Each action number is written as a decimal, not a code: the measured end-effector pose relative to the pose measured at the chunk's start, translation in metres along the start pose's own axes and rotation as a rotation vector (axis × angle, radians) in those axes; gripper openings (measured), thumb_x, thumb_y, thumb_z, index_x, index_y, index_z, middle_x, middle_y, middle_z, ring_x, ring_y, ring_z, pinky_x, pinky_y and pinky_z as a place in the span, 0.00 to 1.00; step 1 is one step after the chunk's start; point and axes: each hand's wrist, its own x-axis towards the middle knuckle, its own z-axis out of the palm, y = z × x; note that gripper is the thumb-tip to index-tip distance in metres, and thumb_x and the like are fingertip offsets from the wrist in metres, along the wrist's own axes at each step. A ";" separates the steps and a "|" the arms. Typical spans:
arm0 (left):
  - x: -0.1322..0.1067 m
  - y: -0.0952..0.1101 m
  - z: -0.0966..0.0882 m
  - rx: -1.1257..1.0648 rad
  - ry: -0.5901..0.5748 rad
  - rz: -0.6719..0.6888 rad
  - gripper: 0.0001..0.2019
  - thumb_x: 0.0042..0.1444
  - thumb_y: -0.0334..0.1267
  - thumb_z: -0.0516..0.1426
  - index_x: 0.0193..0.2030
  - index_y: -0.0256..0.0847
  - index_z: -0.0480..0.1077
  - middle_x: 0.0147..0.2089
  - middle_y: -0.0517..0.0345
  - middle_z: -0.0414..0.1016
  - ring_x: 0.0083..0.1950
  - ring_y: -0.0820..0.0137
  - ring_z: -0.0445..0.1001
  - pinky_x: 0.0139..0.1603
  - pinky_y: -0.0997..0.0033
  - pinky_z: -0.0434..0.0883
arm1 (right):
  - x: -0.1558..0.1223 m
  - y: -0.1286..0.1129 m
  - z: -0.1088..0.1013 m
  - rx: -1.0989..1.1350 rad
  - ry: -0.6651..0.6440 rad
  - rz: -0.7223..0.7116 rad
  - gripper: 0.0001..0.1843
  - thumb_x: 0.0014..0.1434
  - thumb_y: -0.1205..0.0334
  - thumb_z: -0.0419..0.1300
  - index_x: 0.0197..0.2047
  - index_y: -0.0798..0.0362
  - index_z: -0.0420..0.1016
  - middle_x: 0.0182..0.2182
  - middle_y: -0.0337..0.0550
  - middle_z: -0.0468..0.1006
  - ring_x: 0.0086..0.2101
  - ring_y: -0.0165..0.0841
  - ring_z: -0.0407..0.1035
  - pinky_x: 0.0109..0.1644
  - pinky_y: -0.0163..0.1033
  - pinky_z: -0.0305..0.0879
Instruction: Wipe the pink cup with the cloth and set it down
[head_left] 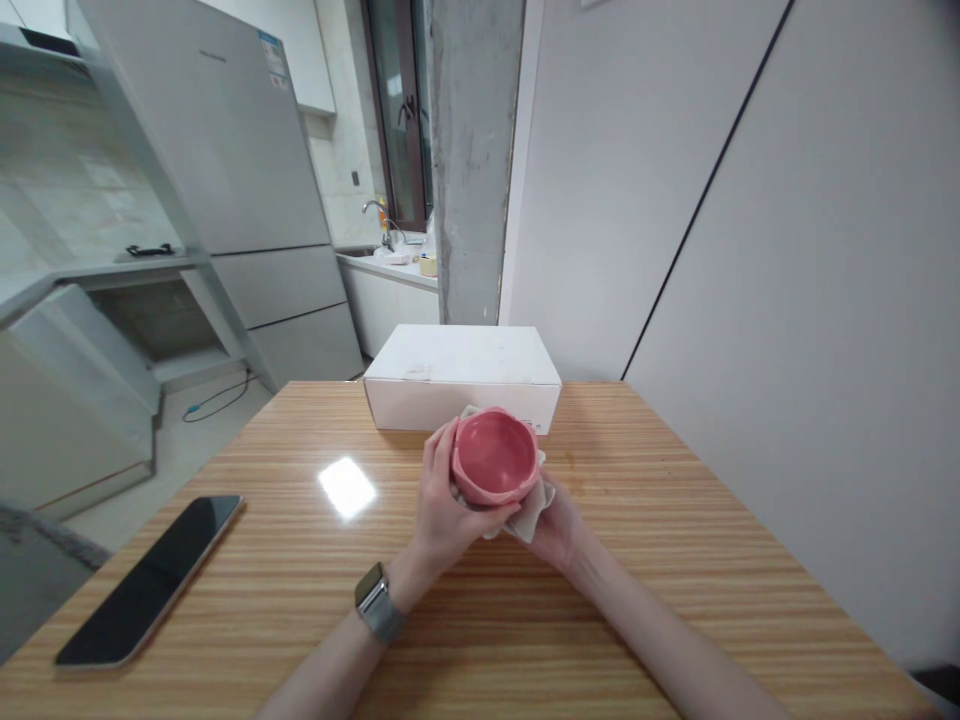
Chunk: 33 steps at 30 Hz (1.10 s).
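A small pink bowl (494, 456) is held above the wooden table (660, 540), tilted with its mouth toward me. My left hand (442, 510) wraps round its left side, fingers closed on the rim and wall. Under and to the right of the bowl, my right hand (555, 525) presses a white cloth (534, 510) against the bowl's outside. The cloth also peeks out behind the bowl's top edge. A watch sits on my left wrist.
A white cardboard box (463, 375) lies just behind the bowl near the table's far edge. A dark phone (154, 577) lies face up at the left front. Beyond the table stand a fridge (232, 170) and a kitchen counter with a sink tap (375, 212). A wall runs along the right.
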 end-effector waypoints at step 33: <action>0.005 -0.011 0.000 -0.143 0.044 -0.280 0.45 0.33 0.35 0.69 0.58 0.44 0.52 0.56 0.51 0.63 0.57 0.59 0.67 0.58 0.56 0.64 | -0.061 -0.042 0.037 -0.341 0.237 -0.328 0.24 0.59 0.53 0.59 0.58 0.49 0.66 0.50 0.45 0.76 0.50 0.38 0.70 0.56 0.42 0.63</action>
